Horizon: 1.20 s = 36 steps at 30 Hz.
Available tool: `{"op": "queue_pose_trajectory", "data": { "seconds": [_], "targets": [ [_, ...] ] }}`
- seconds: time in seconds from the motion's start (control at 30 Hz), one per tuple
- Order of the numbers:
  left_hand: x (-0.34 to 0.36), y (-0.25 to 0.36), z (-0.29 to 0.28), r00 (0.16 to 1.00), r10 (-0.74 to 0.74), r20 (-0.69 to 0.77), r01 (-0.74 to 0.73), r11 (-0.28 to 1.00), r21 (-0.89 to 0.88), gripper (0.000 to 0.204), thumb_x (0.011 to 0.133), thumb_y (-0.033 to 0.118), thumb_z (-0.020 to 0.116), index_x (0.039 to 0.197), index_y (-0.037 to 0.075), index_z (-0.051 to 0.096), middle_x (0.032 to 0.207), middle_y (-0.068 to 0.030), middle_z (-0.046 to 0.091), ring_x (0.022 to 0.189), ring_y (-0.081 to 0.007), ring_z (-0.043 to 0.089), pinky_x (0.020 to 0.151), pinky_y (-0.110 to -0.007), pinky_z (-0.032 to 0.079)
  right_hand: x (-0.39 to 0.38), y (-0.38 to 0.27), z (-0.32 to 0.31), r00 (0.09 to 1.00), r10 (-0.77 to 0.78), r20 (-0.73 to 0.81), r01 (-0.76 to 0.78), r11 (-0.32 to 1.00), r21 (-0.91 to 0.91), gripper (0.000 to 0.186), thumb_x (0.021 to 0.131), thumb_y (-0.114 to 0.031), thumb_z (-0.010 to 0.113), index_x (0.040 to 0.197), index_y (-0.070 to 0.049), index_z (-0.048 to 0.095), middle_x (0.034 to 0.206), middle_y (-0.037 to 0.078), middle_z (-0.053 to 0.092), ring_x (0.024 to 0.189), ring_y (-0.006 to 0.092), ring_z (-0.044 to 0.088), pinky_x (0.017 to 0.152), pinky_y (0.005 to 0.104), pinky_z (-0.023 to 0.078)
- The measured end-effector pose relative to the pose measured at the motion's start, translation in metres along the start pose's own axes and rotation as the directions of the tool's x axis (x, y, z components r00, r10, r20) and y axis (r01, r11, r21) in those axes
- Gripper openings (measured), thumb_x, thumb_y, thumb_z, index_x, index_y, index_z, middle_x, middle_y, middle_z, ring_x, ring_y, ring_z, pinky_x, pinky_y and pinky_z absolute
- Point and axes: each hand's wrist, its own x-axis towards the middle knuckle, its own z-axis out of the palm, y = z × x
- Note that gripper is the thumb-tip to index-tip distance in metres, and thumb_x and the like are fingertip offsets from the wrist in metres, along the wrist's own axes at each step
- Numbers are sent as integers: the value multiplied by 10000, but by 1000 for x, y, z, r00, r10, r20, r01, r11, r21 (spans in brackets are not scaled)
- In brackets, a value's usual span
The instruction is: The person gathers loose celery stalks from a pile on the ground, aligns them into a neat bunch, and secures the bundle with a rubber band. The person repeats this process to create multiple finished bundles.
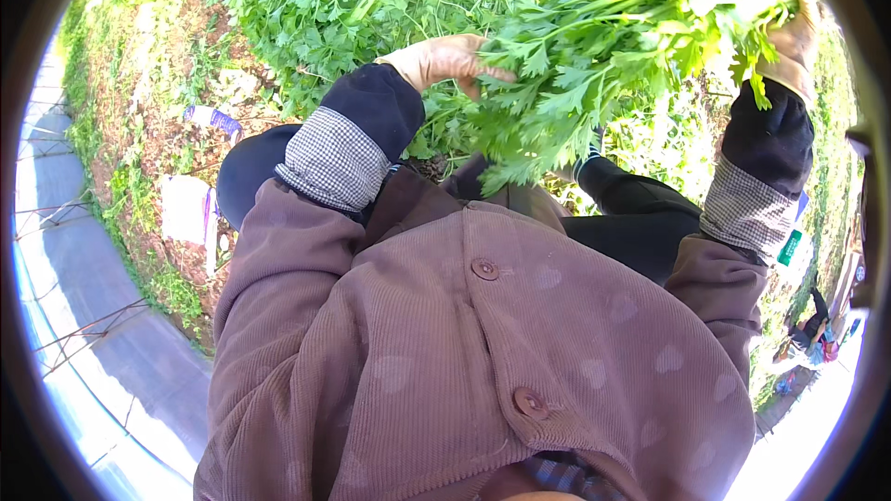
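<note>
A bunch of celery (603, 51), with jagged green leaves and pale stalks, is held up across the upper right. My right hand (794, 44) is closed round its stalk end, and the leafy tops point left and down toward my lap. Beside those tops is my left hand (447, 59), its fingers stretched out and apart, the fingertips close to the outer leaves. Whether they touch the leaves I cannot tell. More celery (316, 23) spreads thickly over the ground beyond my left hand.
My bent legs in dark trousers (640, 213) are below the bunch. Reddish soil with weeds lies to the left, with a white piece of packaging (188, 209) and a purple-and-white wrapper (213, 119). Plastic sheeting (121, 315) borders the left side. Another person (817, 345) is far off at right.
</note>
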Motion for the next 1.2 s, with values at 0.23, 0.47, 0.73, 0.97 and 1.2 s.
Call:
{"op": "queue_pose_trajectory", "data": {
  "seconds": [0.23,0.47,0.73,0.97,1.2],
  "targets": [
    [16,-67,-31,855,-263,-446,305,952,24,533,879,471,735,1248,99,643,1068,-38,690,870,-152,618,814,-330,482,-47,-50,-51,937,-6,348,0,1000,15,216,952,-225,631,1123,-99,592,967,47,635,831,180,605,733,346,496],
    [113,-82,20,917,-140,-374,134,990,-41,737,901,518,714,1410,25,515,1408,-130,566,1285,-230,532,1132,-350,357,-84,-53,-78,359,95,929,-330,943,31,134,979,-193,577,1074,-135,504,792,13,601,637,121,585,563,261,521],
    [250,-80,67,995,-59,-74,60,998,10,607,953,431,673,1369,10,538,1292,-142,614,1162,-232,575,1011,-356,453,-95,-62,-121,579,131,805,-329,941,83,248,943,-198,646,1136,-112,515,900,37,641,743,146,632,668,295,561],
    [251,-59,156,851,31,524,130,955,-267,502,959,353,686,1314,10,596,1155,-105,669,1016,-182,606,927,-320,490,-97,-48,-130,700,170,694,-317,944,88,331,926,-226,672,1186,-91,519,972,48,640,800,163,631,714,317,544],
    [234,9,22,922,4,-387,-262,742,-617,261,938,271,725,1017,24,696,769,-6,659,655,-112,608,648,-285,513,-97,-37,-132,835,126,536,-300,920,252,415,908,-255,697,1237,-70,523,1044,60,639,858,179,629,759,339,528]
  ]
}}
